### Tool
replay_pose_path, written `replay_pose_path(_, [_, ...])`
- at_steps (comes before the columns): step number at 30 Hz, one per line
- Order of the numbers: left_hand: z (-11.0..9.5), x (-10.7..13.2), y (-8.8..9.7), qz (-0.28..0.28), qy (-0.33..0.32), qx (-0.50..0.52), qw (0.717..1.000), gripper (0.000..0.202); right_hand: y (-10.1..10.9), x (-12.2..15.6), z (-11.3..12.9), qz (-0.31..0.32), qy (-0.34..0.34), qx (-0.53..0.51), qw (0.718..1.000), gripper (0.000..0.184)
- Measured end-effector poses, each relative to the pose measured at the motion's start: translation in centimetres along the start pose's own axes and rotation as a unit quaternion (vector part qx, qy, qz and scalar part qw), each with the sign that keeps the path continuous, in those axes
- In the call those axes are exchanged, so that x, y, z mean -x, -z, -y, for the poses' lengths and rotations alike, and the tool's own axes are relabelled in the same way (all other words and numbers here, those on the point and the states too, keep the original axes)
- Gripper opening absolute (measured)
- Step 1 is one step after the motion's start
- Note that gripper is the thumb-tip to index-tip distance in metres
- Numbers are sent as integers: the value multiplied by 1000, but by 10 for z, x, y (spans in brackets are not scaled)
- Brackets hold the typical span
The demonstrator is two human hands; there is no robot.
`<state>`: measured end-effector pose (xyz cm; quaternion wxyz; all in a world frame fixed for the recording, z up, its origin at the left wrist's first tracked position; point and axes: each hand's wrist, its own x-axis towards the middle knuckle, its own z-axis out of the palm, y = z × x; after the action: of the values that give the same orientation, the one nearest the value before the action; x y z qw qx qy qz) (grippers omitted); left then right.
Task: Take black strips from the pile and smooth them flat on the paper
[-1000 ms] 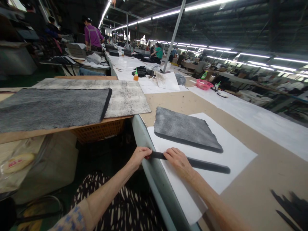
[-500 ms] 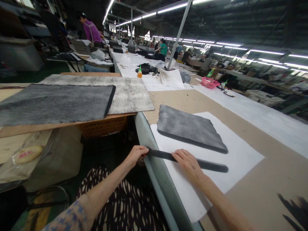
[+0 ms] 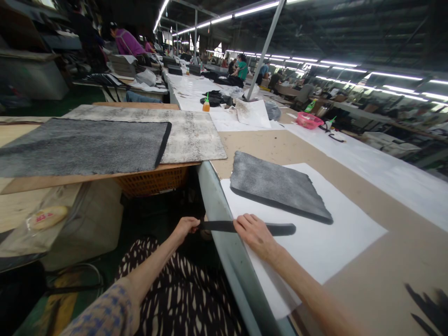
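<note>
A narrow black strip [image 3: 283, 229] runs from the white paper [image 3: 353, 233] out over the table's edge. My left hand [image 3: 188, 226] pinches its left end, off the table's side. My right hand [image 3: 255, 232] lies across the middle of the strip, fingers together and closed over it, near the table edge; its thumb is hidden. Just beyond, a stack of grey, black-edged leather-like pieces [image 3: 280, 184] rests on the same paper. Its right side is ragged, with the layers slightly offset.
To the left, large grey sheets [image 3: 91, 144] lie over a mottled pale board [image 3: 196, 135]. An orange basket [image 3: 154, 182] stands beneath. A glue-type bottle [image 3: 206, 103], a pink basket [image 3: 308, 120] and a metal post [image 3: 268, 49] are farther off. Several people work in the background.
Both hands and the black strip have moved left, so more of the strip hangs beyond the table's edge. The stack of grey pieces has stayed put on the paper.
</note>
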<state>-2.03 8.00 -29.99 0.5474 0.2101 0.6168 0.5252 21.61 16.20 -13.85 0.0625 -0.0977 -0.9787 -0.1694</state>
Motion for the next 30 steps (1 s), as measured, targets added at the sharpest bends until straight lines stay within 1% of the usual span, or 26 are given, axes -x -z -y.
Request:
replay_pose_path(2, [5, -1, 6, -10, 10, 5, 1000, 32, -2, -6, 2, -1, 14, 11, 1000, 13])
replay_pose_path(4, [3, 0, 8, -26, 16, 6, 1000, 32, -4, -7, 3, -1, 11, 10, 1000, 12])
replay_pose_path(6, [-6, 4, 6, -53, 6, -1, 999, 32, -5, -6, 2, -2, 3, 6, 1000, 11])
replay_pose_path(7, [-13, 7, 2, -65, -7, -3, 998, 32, -5, -5, 2, -3, 2, 4, 1000, 10])
replay_pose_path(8, [-22, 11, -4, -65, -28, -8, 997, 31, -5, -4, 2, -3, 2, 3, 1000, 10])
replay_pose_path(9, [-32, 16, -12, -48, -56, -20, 997, 31, -4, -4, 1, -3, 4, 3, 1000, 9])
replay_pose_path(10, [-42, 21, -22, -15, -87, -37, 995, 31, -4, -4, 1, -2, 6, 3, 1000, 9])
replay_pose_path(12, [-60, 32, -43, 91, -140, -95, 981, 33, -3, -4, 2, 1, 8, 1, 1000, 9])
replay_pose_path(13, [-67, 37, -53, 133, -143, -120, 973, 34, -2, -5, 2, 2, 9, -2, 1000, 8])
replay_pose_path(14, [-73, 42, -62, 162, -135, -135, 968, 36, -2, -5, 2, 3, 8, -5, 1000, 8])
replay_pose_path(15, [-76, 45, -69, 176, -119, -134, 968, 36, -1, -6, 2, 4, 8, -8, 1000, 8])
replay_pose_path(18, [-80, 49, -79, 190, -88, -84, 974, 35, 1, -5, 0, 9, 4, -21, 1000, 10])
replay_pose_path(21, [-78, 45, -79, 205, -80, -57, 974, 32, 3, 5, -8, 11, -6, -44, 999, 13])
replay_pose_path(25, [-75, 37, -78, 207, -79, -83, 972, 28, 3, 40, -26, -10, -65, -87, 994, 18])
replay_pose_path(28, [-72, 33, -78, 205, -90, -91, 970, 29, 1, 67, -37, -34, -105, -95, 989, 21])
replay_pose_path(30, [-70, 31, -77, 205, -94, -98, 969, 29, 0, 77, -40, -43, -119, -90, 988, 23])
